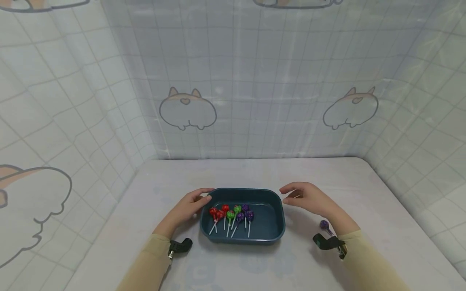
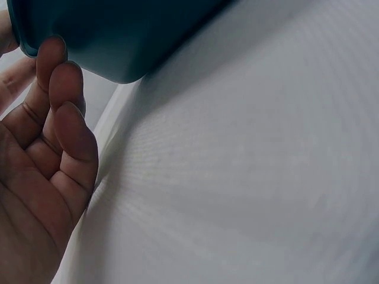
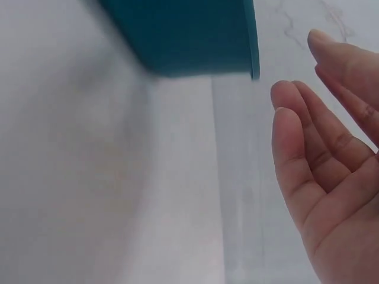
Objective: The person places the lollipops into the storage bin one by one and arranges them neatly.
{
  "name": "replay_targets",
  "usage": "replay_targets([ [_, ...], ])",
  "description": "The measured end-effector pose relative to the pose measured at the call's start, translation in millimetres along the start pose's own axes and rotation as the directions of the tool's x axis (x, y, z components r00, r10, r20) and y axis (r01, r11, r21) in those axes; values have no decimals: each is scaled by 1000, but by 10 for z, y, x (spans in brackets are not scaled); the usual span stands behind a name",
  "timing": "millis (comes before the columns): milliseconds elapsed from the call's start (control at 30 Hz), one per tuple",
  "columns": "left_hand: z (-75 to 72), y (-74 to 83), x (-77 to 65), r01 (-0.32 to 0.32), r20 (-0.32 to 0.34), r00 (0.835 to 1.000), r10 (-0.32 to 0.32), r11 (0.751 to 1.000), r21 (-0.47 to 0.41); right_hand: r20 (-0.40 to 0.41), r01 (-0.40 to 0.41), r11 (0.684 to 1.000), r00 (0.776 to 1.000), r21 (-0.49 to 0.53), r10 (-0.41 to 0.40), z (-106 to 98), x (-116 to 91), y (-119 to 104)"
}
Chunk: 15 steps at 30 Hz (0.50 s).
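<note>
A dark teal tray [image 1: 269, 226] sits on the table in front of me. Wrapped lollipops lie in its left and middle part: several red ones [image 1: 219, 214], two green ones [image 1: 230, 214] and 3 purple ones [image 1: 250, 215], their white sticks pointing towards me. My left hand [image 1: 187, 207] grips the tray's left end, thumb at the rim; the left wrist view shows its other fingers [image 2: 74, 133] bent by the outer wall. Just off the right end is my right hand [image 1: 307, 198], fingers loosely bent, holding nothing. The right wrist view shows a gap between its fingertips and the tray [image 3: 195, 41].
Another purple lollipop [image 1: 324, 224] lies on the white table [image 1: 233, 266] beside my right wrist, partly hidden by the wrist camera [image 1: 327, 242]. Sheets with a grid and cartoon print [image 1: 233, 81] hang behind the table and at both sides.
</note>
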State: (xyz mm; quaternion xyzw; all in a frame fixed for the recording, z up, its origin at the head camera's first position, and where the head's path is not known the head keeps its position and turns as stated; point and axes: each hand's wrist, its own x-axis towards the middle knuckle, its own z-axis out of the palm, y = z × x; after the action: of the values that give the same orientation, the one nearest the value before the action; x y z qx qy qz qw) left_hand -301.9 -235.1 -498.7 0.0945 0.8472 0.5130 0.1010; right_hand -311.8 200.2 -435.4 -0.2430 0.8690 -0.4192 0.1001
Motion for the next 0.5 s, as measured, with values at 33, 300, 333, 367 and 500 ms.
replay_targets([
  [33,0,3,0,0,-1,1000,0,1000,1,-16,-12,1000,1000,4,12,-20,-31,36],
  [300,-1,4,13,9,-11,1000,-9,1000,11,-77,-76,997,994,11,76,-126,-296,263],
  [333,-1,3,13,10,-13,1000,-10,1000,10,-81,-87,996,993,16,88,-133,-323,287],
  [367,-1,4,11,14,-15,1000,-14,1000,10,-80,-96,995,992,20,97,-142,-351,311],
  [500,5,7,2,23,-18,1000,-22,1000,12,-80,-121,992,989,35,124,-169,-457,409],
])
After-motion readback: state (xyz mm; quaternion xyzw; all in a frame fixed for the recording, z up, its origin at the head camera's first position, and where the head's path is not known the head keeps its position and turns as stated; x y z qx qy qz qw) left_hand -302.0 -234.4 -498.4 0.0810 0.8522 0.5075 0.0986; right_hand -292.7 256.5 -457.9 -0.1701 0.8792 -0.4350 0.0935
